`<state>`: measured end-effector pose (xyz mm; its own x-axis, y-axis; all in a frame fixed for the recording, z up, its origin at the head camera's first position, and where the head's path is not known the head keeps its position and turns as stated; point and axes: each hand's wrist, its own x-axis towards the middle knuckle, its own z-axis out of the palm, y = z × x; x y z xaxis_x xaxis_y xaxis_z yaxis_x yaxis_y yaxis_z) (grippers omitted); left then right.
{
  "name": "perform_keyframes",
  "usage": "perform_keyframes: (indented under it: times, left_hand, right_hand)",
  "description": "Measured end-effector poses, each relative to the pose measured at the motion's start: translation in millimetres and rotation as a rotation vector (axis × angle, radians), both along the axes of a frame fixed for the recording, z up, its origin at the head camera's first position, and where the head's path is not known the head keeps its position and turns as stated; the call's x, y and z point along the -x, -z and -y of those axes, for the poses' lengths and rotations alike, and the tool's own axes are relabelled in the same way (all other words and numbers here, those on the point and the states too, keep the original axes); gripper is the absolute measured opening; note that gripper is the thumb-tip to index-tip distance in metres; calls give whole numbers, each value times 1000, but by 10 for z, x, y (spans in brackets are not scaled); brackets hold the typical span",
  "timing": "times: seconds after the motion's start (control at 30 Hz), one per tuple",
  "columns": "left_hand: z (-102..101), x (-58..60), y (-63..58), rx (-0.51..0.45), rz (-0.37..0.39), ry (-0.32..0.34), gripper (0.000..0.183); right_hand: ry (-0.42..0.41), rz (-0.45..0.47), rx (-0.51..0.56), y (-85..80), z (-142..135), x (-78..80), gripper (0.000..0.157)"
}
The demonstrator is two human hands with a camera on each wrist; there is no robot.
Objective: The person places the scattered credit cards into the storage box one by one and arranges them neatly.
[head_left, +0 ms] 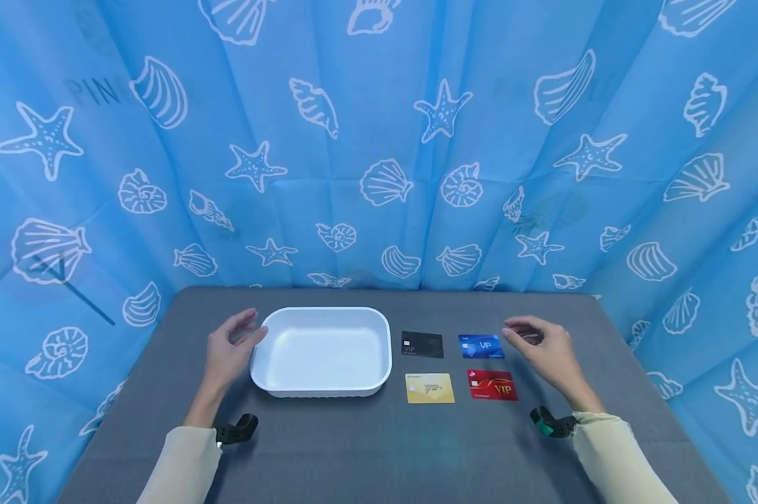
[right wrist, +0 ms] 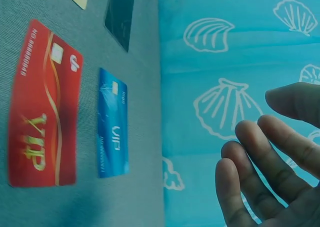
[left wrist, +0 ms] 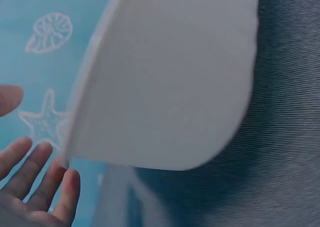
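Observation:
A white rectangular tray (head_left: 322, 389) with rounded corners stands left of centre on the grey table. Beside its left end is my left hand (head_left: 229, 350), fingers loosely bent and holding nothing; its fingertips overlap the tray's edge (left wrist: 165, 87) in the left wrist view. Right of the tray lie a black card (head_left: 423, 344), a blue card (head_left: 482, 346), a gold card (head_left: 430, 388) and a red card (head_left: 493, 385), flat in two rows. My right hand (head_left: 547, 350) hovers just right of the blue card, fingers relaxed, with nothing between thumb and fingertips.
A grey cloth covers the table (head_left: 353, 455). Blue curtains (head_left: 379, 140) printed with white shells and starfish hang behind the table and along both sides. Each wrist wears a black strap (head_left: 236, 430).

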<state>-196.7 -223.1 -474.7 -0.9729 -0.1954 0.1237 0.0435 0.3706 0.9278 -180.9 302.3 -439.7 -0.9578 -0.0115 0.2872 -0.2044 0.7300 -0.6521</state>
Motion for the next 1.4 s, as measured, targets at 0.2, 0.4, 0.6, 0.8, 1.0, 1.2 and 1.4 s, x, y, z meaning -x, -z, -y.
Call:
perform_keyframes:
  times: [0.2, 0.4, 0.6, 0.8, 1.0, 1.2, 1.4]
  left_hand:
    - [54, -26, 186, -88, 75, 52, 61]
    - [51, -29, 336, -128, 80, 86, 63]
    - [38, -10, 432, -221, 86, 93, 60]
    - [49, -40, 481, -263, 99, 97, 57]
    - [43, -78, 517, -271, 99, 99, 55]
    - [-3, -83, 535, -300, 88, 86, 53]
    - [-29, -74, 561, -313, 59, 75, 51]
  right_hand:
    - [-8, 23, 49, 94, -5, -47, 32]
    - [-15, 59, 115, 170, -10, -99, 37]
    - [-37, 114, 160, 263, -44, -153, 41]
    - [-57, 183, 200, 332, -62, -197, 49]
    - [-63, 238, 204, 372, -89, -242, 52]
    - [-65, 283, 177, 423, -152, -276, 53]
    - [-42, 306, 159, 481, -221, -302, 54]
